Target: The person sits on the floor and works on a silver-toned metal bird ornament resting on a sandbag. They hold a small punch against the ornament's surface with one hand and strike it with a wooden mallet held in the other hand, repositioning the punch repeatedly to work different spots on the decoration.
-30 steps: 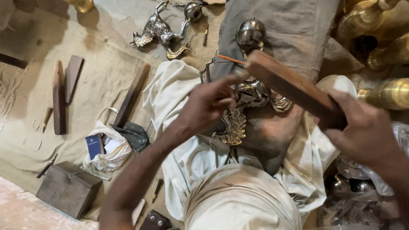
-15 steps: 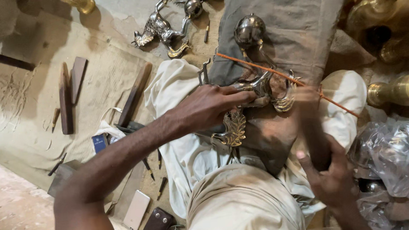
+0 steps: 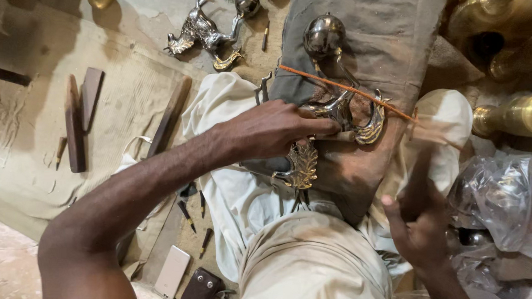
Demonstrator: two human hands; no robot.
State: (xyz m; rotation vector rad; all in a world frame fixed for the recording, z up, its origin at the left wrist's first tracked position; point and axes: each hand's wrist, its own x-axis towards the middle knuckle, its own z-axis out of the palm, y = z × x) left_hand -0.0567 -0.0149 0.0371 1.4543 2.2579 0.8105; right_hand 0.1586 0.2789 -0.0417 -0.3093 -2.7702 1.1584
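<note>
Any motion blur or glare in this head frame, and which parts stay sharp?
Head view: the right hand and the wooden block above it are smeared by motion blur; the left hand on the brass ornament is sharp; soft glare shows on the brass vessels and the clear plastic bag.

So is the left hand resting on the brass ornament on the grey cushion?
Yes, the left hand lies over the brass ornament on the grey cushion, fingertips pressing it down.

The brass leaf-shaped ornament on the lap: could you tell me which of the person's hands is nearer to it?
Left. The left hand rests directly above the brass leaf ornament, pressing on the metal piece it joins. The right hand is apart, lower right, motion-blurred.
</note>
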